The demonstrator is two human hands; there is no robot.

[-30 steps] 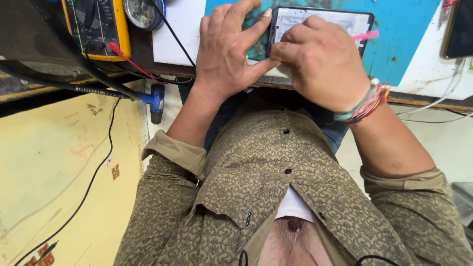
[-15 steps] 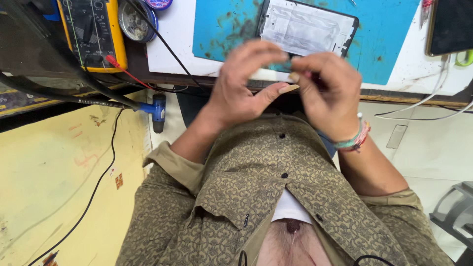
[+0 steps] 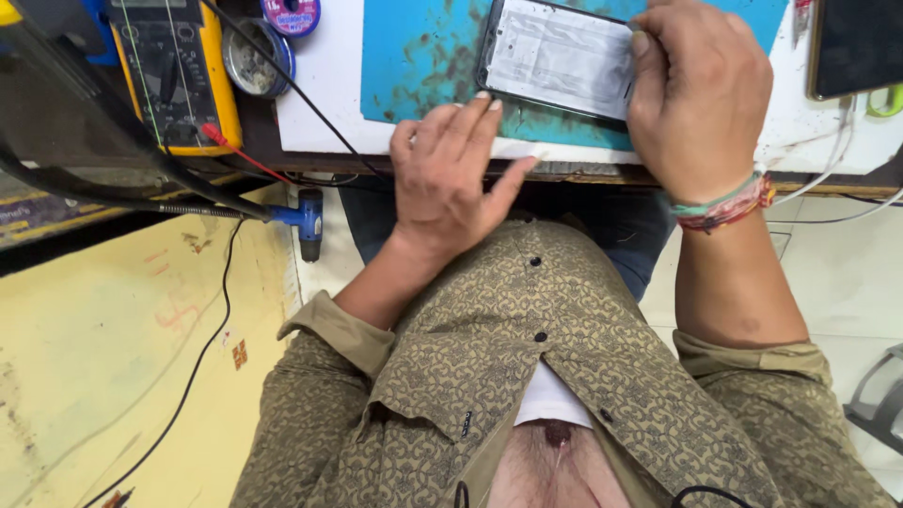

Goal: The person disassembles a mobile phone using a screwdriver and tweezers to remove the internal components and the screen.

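Since the earlier frame our hands have parted and come down from in front of the chest to the bench (image 3: 329, 103); the phone (image 3: 560, 58) now lies flat, back up, on the blue mat (image 3: 414, 56), with our right hand (image 3: 701, 94) pressing its right end, fingers curled over the edge, and our left hand (image 3: 451, 174) resting empty and loose at the bench's near edge. We judge the phone light, stiff, slick and fragile; best held by its long edges.
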